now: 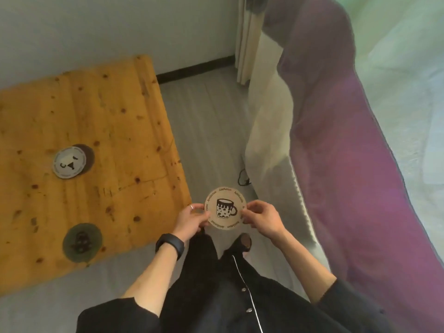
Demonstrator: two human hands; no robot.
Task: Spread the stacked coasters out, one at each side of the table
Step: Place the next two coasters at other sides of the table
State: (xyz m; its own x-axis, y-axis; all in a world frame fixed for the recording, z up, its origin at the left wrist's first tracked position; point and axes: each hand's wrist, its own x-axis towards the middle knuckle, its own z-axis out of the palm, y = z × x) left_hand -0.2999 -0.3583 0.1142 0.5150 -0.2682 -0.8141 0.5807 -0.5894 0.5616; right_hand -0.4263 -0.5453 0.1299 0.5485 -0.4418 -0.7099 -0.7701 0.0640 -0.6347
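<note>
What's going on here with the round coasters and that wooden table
A person standing beside a low wooden table holds a coaster with a mug drawing by its edges, the left hand on one side and the right hand on the other, out over the floor off the table's corner. On the table, a white coaster lies overlapping a darker one, and a green coaster sits alone near the closest edge.

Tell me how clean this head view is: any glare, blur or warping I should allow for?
Head view: wide-angle warp bends the wooden table edges and the purple fabric; the held coaster, gripped by left hand and right hand, is sharp; the pale coaster is glare-washed; the dark green coaster is soft; the upper right is overexposed.
</note>
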